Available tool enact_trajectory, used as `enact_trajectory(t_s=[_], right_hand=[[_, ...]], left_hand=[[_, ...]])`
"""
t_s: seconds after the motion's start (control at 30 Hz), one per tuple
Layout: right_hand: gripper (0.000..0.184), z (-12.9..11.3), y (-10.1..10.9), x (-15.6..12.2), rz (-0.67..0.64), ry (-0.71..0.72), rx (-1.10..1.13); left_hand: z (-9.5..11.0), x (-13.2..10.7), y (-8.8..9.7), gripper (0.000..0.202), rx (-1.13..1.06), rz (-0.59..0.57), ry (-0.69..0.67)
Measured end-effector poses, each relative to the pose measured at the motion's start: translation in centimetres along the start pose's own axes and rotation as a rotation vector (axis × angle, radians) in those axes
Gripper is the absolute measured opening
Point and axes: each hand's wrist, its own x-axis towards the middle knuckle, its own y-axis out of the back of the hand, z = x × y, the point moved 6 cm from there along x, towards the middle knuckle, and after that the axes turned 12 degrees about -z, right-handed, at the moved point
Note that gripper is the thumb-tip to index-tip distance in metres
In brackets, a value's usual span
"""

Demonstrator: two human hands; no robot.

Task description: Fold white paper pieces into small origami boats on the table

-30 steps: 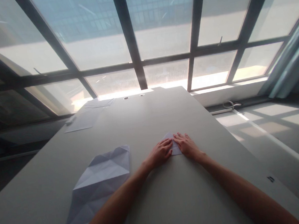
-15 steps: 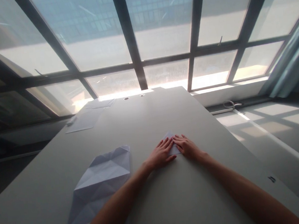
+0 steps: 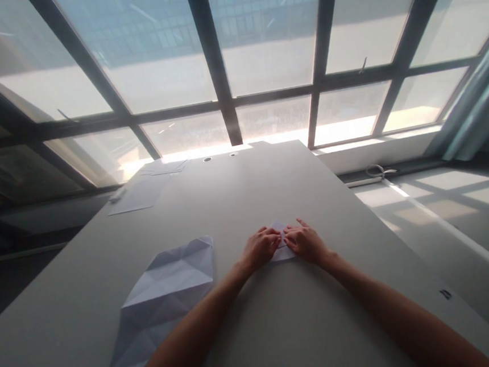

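The small folded piece is matt paper, the larger sheet creased paper, the tabletop smooth.

the head view looks from above the table, forward and down along both arms; left hand and right hand sit below mid-view, well ahead of the lens, and the window fills the top.
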Motion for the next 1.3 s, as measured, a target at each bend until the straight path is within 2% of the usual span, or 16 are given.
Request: enact_trajectory(t_s=[0.13, 0.33, 0.57, 0.77, 1.3], right_hand=[[0.025, -0.9, 0.0, -0.3, -0.011, 0.043, -0.024], [0.026, -1.5, 0.1, -0.6, -0.09, 0.06, -0.086], [0.03, -2.0, 0.4, -0.6, -0.112, 0.074, -0.127], [0.03, -1.9, 0.2, -0.6, -0.104, 0.088, -0.131], [0.031, -2.1, 0.3, -0.8, -0.113, 0.072, -0.142]], left_hand=[[-0.4, 0.1, -0.6, 0.031, 0.069, 0.013, 0.004], [-2.2, 0.3, -2.1, 0.051, 0.097, -0.062, 0.086], [-3.2, 0.6, -2.5, 0.059, 0.097, -0.094, 0.166], [-3.3, 0.6, -2.6, 0.059, 0.114, -0.105, 0.213], [-2.5, 0.3, -1.8, 0.053, 0.1, -0.045, 0.195]])
